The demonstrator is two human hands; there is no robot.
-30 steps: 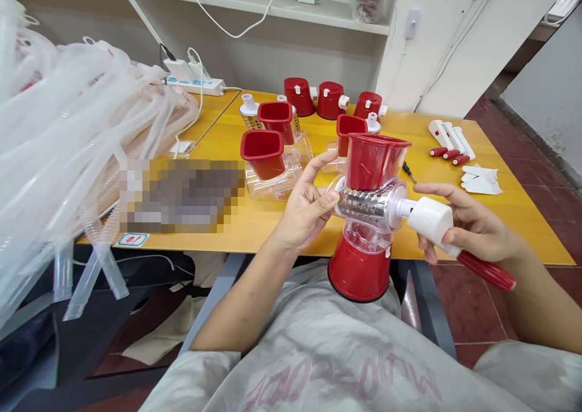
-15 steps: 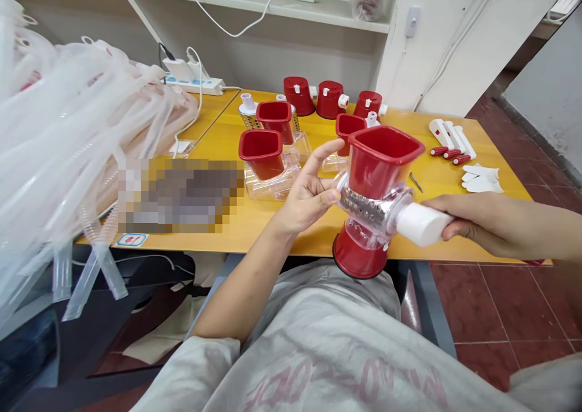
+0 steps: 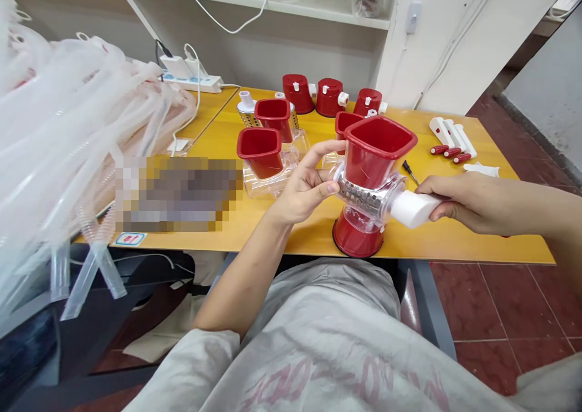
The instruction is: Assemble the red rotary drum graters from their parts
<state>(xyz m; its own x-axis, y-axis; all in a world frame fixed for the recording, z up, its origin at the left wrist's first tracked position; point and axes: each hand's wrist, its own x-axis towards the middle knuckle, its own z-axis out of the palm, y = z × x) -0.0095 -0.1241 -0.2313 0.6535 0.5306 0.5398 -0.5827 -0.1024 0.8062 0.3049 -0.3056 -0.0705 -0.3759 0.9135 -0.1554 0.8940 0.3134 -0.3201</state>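
Observation:
A red rotary grater (image 3: 370, 169) with a square hopper, clear barrel and perforated metal drum stands upright at the table's front edge. My left hand (image 3: 307, 188) grips the open left end of its clear barrel, thumb in front and index finger stretched along the hopper. On the other side, my right hand (image 3: 439, 197) is closed around the white crank handle (image 3: 411, 210), which points to the right. The grater's round red base (image 3: 357, 235) has a black rim underneath. My right fingertips are partly hidden behind the handle.
Behind are red hoppers on clear barrels (image 3: 260, 151), metal drums (image 3: 248, 112) and red bases (image 3: 330, 97). White handles with red knobs (image 3: 448, 138) lie right, near a screwdriver (image 3: 409, 171). Plastic-wrapped tubing (image 3: 82, 133) heaps up on the left beside a power strip (image 3: 195, 83).
Both hands and the grater have shifted slightly up and away from my body, its base now further onto the table. The screwdriver shows more fully beside the hopper.

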